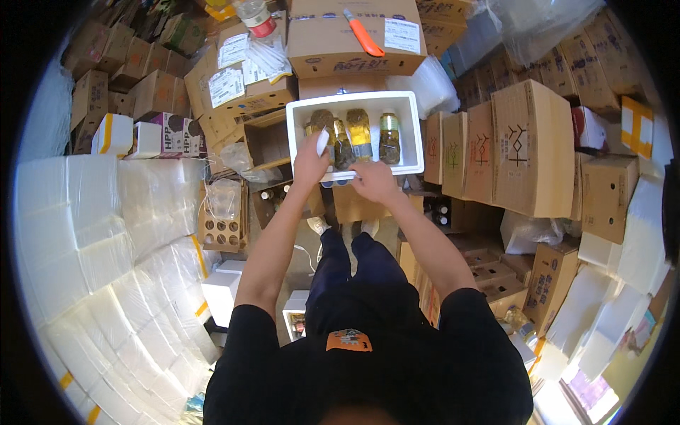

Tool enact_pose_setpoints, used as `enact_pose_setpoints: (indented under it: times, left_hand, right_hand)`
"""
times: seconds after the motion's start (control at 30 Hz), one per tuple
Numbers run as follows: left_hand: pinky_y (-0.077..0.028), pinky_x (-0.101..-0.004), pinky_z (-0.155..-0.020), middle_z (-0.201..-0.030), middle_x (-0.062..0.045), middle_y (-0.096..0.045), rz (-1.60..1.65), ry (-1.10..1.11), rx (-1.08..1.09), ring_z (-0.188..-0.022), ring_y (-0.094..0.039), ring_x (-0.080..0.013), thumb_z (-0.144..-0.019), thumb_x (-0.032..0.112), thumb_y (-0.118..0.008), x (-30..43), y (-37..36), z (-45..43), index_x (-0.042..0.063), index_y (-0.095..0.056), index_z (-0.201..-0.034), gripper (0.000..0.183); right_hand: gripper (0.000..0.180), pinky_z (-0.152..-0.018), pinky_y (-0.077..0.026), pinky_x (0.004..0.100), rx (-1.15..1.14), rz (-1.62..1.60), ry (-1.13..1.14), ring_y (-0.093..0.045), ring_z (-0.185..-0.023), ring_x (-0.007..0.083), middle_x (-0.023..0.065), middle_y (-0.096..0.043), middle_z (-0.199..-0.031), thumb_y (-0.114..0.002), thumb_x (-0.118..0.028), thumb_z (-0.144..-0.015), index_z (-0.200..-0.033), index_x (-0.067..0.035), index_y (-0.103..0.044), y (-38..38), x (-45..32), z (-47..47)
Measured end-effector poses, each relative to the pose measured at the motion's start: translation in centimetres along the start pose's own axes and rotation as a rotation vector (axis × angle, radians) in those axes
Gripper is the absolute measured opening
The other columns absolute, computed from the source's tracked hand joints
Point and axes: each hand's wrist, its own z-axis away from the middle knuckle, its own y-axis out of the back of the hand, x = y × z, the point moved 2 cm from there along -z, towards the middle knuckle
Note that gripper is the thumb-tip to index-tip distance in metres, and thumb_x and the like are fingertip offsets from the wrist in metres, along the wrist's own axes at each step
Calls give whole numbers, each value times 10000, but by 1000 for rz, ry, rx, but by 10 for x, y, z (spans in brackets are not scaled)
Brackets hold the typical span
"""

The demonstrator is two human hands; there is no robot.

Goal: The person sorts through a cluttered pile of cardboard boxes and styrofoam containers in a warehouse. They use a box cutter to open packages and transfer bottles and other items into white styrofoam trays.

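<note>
In front of me stands a white foam box [355, 97] without its lid, with several bottles lying inside. One is a bottle of yellow liquid [360, 135]; to its right lies a dark-filled bottle with a light cap [389, 139]. My left hand [312, 159] reaches over the box's left part, gripping a small white object [322, 142] whose kind I cannot tell. At the near rim, my right hand [372, 179] rests with its fingers bent over the edge; whether they grip the rim or a bottle's end is unclear.
An orange utility knife [364, 34] lies on a cardboard carton [319, 37] beyond the box. Labelled papers [227, 86] and a plastic bottle [256, 18] are at the upper left. Wrapped foam boxes [90, 212] stack up on the left, cardboard cartons [536, 149] on the right.
</note>
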Motion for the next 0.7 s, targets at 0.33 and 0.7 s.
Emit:
enact_pose_setpoints:
  times: [0.33, 0.7]
  left_hand:
    - [-487, -461, -914, -1211, -234, -604, -250, 169, -161, -1115, -580, -404, -777, 489, -738, -38, -59, -43, 4, -554, -1245, 698]
    - [-436, -393, -995, -1213, -191, -605, 165, 189, 89, -1126, -573, -364, -868, 172, -691, 16, -19, 11, -5, -581, -1240, 426]
  right_hand:
    - [395, -883, -418, 447, 27, 252, 119, -598, -1033, 240, 37, -659, -1056, -713, -285, -757, -1119, -161, -616, -4, -2, 2]
    - [290, -832, -436, 392, 100, 291, 75, -623, -941, 218, 4, -661, -955, -689, -140, -772, -1052, -196, -643, -16, 5, -3]
